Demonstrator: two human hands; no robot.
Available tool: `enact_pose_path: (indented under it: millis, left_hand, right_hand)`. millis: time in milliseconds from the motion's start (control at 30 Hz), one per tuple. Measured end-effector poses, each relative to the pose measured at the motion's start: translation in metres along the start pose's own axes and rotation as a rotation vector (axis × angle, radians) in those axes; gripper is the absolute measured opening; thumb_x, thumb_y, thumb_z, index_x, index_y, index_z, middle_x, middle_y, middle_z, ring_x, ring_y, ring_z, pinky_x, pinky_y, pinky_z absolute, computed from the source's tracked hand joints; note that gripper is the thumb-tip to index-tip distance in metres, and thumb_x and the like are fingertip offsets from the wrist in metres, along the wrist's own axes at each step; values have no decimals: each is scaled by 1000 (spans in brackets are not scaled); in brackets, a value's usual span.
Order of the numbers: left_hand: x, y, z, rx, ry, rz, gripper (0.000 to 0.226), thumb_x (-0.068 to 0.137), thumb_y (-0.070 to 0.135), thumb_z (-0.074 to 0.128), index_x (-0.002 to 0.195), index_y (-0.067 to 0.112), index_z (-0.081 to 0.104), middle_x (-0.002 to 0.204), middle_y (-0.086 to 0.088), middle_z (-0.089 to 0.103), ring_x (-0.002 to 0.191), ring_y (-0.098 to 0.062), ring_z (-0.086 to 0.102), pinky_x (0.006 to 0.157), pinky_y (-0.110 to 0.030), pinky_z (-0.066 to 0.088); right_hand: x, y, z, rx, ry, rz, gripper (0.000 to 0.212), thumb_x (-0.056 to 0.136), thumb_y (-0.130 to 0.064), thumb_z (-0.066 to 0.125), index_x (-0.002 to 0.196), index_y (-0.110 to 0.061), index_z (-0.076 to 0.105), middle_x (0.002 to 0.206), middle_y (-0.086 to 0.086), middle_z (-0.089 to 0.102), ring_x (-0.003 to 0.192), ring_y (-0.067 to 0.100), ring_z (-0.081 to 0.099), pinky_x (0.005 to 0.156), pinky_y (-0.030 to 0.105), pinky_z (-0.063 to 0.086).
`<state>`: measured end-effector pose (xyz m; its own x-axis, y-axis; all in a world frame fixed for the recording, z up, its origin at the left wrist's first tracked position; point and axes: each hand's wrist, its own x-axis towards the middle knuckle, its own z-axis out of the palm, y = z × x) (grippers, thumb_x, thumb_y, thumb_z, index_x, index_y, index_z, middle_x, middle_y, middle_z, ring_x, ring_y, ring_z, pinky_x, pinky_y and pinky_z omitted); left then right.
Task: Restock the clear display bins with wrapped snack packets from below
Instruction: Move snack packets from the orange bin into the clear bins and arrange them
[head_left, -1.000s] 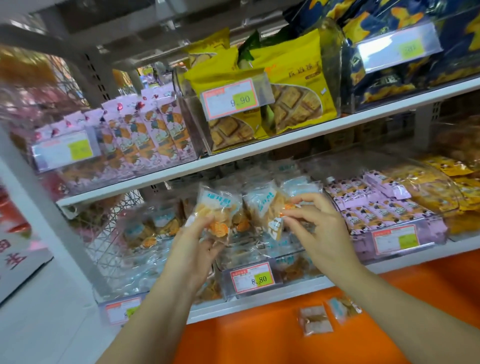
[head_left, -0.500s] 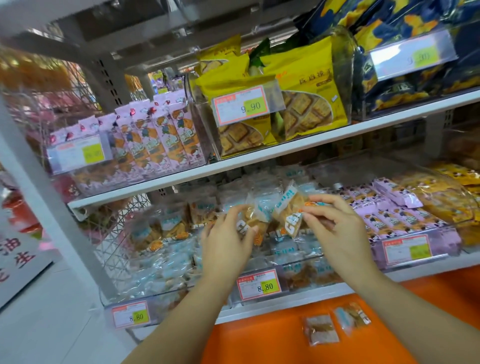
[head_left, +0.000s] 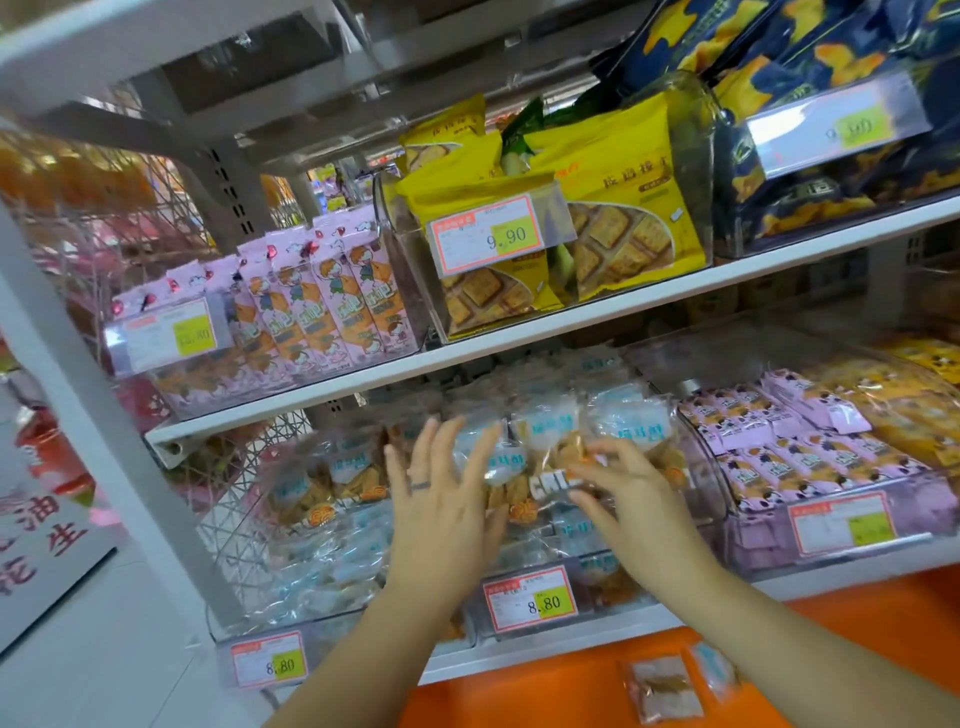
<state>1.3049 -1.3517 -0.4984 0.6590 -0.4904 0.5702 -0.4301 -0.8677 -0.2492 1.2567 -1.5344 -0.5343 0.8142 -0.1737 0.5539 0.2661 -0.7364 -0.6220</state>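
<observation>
Fingers (head_left: 448, 441) of the left hand (head_left: 441, 514) splay flat, settling packets (head_left: 550, 441) into the clear bin (head_left: 702, 467); the right hand (head_left: 639, 501) at three o'clock curves over one, grip unclear; next, probably fetch the spare packets (head_left: 662, 688) at five o'clock.

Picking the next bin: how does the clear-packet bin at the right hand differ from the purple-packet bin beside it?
Clear-packet bin: transparent packets piled loosely; purple-packet bin: opaque packets in tidy rows. Right hand pinches a packet in the clear-packet bin; the purple-packet bin is untouched. Both are clear, tagged.
</observation>
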Motion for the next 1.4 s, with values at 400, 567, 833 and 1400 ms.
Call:
enact_pose_path:
  millis: [400,567,833,1400]
  left_hand:
    - [-3,-3,-5,34,-296,37,65,99,42,40,149,40,-2,151,3,13,130,-14,43,109,-59,-19]
    - [-1,-11,-3,-23,-278,34,64,97,40,46,148,39,7,144,5,21,103,-13,61,111,-58,-19]
    - [-1,-18,16,-139,-204,125,80,79,20,75,139,31,23,127,-2,35,78,-16,66,110,-60,-8]
    - [-1,-9,-11,-19,-341,115,65,97,37,46,149,38,7,154,1,8,147,-23,-8,105,-54,-24]
  right_hand:
    - [9,0,-2,-557,-126,-267,82,43,-11,92,118,-28,64,133,13,54,99,29,62,72,40,56]
    - [24,-1,-11,-592,-207,-282,79,58,-8,87,128,-29,57,139,8,48,116,28,51,72,33,55]
    - [35,1,-6,-482,-398,-378,65,91,-10,56,147,-31,28,156,-7,16,134,17,18,102,37,41]
    - [9,-19,-18,-520,-268,-237,66,85,-25,68,142,-34,38,155,4,25,134,26,40,103,42,37]
